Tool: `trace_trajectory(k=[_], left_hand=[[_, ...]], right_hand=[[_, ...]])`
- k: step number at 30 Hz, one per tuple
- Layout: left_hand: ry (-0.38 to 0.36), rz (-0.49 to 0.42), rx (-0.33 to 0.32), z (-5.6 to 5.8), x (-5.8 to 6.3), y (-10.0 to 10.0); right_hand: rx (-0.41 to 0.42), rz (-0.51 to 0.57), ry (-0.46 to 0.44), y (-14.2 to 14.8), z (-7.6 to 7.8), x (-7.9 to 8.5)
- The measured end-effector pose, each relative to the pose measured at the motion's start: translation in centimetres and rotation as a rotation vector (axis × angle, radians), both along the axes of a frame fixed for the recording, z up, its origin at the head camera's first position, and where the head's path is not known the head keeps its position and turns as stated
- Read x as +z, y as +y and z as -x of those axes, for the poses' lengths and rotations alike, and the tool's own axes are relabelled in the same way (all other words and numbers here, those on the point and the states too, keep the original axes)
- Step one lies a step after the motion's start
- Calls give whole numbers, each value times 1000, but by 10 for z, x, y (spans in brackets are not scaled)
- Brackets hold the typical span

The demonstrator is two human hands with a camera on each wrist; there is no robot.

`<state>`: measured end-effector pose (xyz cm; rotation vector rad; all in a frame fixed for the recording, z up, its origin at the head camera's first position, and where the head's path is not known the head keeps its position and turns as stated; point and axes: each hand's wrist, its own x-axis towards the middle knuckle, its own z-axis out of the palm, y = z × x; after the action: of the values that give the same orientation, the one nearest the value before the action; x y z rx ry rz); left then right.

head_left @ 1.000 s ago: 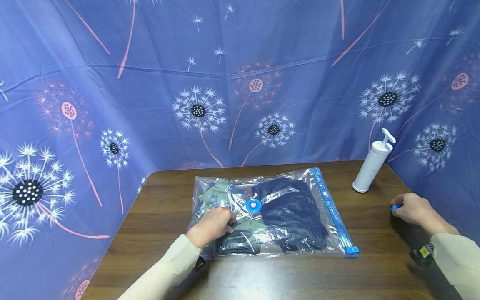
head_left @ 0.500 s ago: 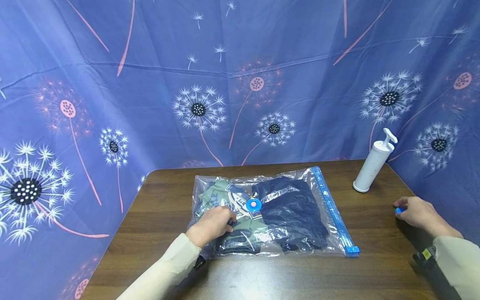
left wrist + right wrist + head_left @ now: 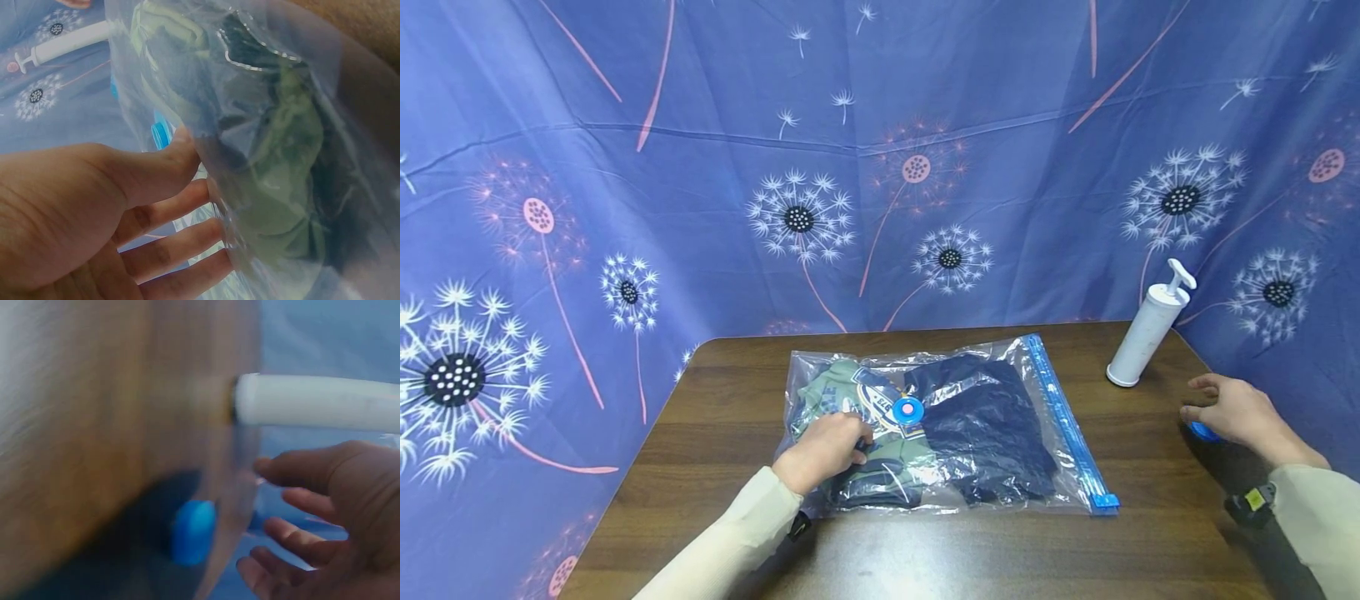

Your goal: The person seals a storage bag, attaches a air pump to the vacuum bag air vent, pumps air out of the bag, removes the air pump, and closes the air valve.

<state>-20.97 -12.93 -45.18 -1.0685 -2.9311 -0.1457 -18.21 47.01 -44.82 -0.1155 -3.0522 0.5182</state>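
One cream sleeve (image 3: 722, 537) is stretched in from the left, and here the clear plastic bag (image 3: 801, 365), laid flat on the desk (image 3: 700, 433), is touched by the left hand (image 3: 822, 450), its fingers fairly straight, nothing gripped. Inside the bag, a green shirt (image 3: 823, 392) is seen on the left; a round blue valve (image 3: 907, 411) is set near the middle, and dark clothing (image 3: 992, 433) is seen to the right. That end is edged by a blue zip strip (image 3: 1063, 421), its slider (image 3: 1104, 501) at the near corner. Now a white pump (image 3: 1144, 340), stood on its base, handle up! Finally, by the right edge, a blue cap (image 3: 1205, 432) is hovered over by the right hand (image 3: 1247, 417), fingers spread, nothing held.
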Motion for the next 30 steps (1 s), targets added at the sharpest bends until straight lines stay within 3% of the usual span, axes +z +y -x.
trace_trajectory(k=[5, 9, 22, 25, 30], left_hand=[[4, 4, -2, 0, 0, 0], [1, 5, 0, 0, 0, 0], [-31, -13, 7, -4, 4, 3], [-29, -10, 10, -3, 3, 3], [-35, -5, 16, -2, 3, 2]], right_hand=[[-82, 114, 93, -12, 8, 20], [-125, 293, 169, -25, 16, 29], [-325, 933, 564, -60, 43, 15], [-360, 968, 597, -63, 48, 15], [-390, 891, 610, -67, 52, 15]])
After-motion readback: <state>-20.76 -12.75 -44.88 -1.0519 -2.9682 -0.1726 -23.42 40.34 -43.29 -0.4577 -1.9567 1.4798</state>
